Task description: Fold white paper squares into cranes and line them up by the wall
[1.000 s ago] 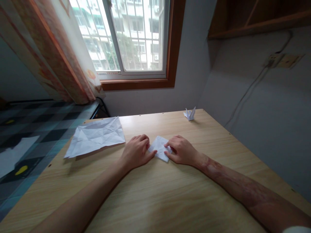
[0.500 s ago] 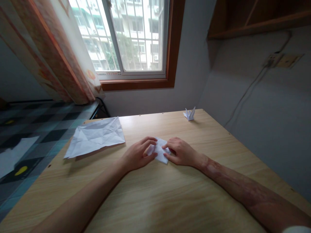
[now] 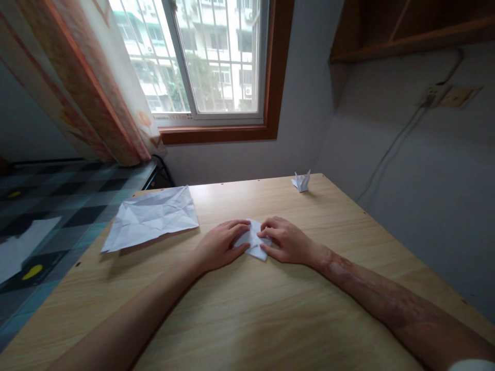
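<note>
A small folded piece of white paper lies flat on the light wooden desk, between both hands. My left hand rests on its left side, fingers curled over the paper's edge and pressing it. My right hand covers the right side, fingertips pinched on the fold near the middle. Most of the paper is hidden under the fingers.
A large creased white sheet lies at the desk's left rear. A finished folded paper figure stands near the far right corner. A grey wall borders the desk on the right, and a window sits behind it.
My left fingers have slid further over the paper toward the right hand. The two hands have come closer together and the visible part of the paper has shrunk.
</note>
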`<state>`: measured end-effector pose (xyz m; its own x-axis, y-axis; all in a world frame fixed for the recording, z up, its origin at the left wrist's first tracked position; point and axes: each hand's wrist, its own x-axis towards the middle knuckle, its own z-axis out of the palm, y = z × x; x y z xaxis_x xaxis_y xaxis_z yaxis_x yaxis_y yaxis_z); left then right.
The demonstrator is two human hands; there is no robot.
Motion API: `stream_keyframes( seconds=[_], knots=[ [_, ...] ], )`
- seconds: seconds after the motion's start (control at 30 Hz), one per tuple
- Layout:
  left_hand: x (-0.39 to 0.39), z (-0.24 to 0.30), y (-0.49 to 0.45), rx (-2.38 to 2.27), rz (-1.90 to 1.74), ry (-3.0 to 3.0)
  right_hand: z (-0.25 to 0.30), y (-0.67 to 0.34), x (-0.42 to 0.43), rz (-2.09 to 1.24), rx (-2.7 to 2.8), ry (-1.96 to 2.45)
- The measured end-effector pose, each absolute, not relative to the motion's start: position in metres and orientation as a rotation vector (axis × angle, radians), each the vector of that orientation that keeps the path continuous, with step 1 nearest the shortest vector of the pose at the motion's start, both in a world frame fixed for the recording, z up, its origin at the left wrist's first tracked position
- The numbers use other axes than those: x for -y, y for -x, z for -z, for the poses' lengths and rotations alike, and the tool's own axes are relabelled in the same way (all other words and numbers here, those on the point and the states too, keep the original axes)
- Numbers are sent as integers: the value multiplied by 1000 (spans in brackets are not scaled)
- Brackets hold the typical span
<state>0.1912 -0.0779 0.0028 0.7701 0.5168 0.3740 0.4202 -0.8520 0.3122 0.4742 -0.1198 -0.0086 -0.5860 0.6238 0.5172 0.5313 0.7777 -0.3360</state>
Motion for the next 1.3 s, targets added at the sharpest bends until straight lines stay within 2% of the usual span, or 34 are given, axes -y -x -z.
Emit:
stream_keyframes(
  seconds=[0.73, 1.03, 1.3],
  knots=[
    [89, -10, -197, -598, -570, -2913, 11, -476, 119, -442, 2216, 714],
    [97, -21, -202, -578, -468, -3046, 12, -478, 114, -322, 2173, 851],
    [99, -13, -202, -689, -469, -3150, 3, -476, 120, -293, 2306, 803]
  ],
)
